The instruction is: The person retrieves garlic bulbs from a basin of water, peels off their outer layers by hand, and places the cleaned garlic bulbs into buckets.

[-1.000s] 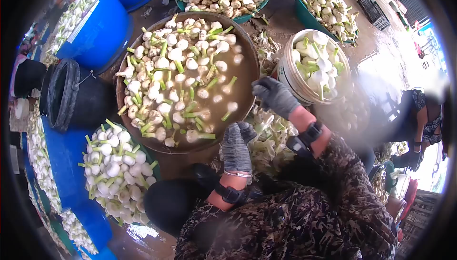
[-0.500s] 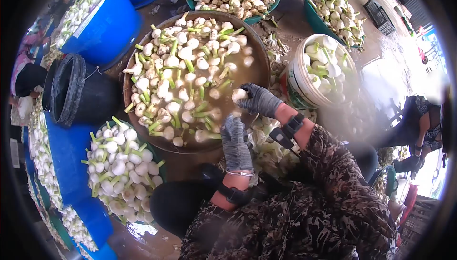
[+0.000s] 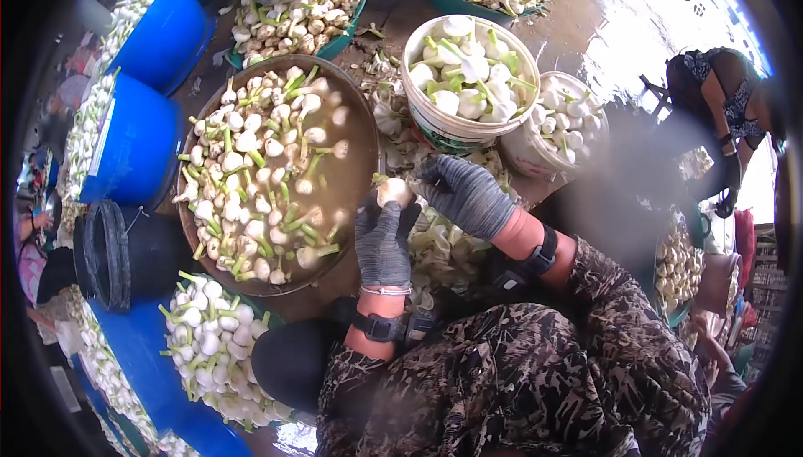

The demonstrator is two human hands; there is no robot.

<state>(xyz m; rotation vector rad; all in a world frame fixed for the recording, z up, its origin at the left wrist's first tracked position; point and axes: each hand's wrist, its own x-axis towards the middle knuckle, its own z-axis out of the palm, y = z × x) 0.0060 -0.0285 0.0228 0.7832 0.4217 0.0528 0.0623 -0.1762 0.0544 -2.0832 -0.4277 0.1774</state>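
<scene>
My left hand [image 3: 383, 239], in a grey glove, holds a garlic bulb [image 3: 393, 192] upright in its fingertips. Beside the bulb is my gloved right hand [image 3: 470, 196], its fingers bent in a pinch; whether skin or anything else is in them is hidden. Both hands are just right of a wide round basin [image 3: 376, 149] of murky water, where many garlic bulbs [image 3: 259, 174] with green stems float. Loose garlic skins [image 3: 443, 252] lie beneath my hands. A white bucket [image 3: 456, 127] beyond my right hand is heaped with pale bulbs.
A second white bucket [image 3: 535, 156] of bulbs stands right of the first. Left are a black bucket [image 3: 159, 248], blue tubs [image 3: 138, 143] and a pile of clean bulbs [image 3: 213, 340]. Green tubs [image 3: 339, 45] of garlic stand behind. Another person [image 3: 723, 106] bends at the right.
The garlic bulb has passed from my right hand to my left, and both hands have drawn together away from the basin. The view has shifted to the right.
</scene>
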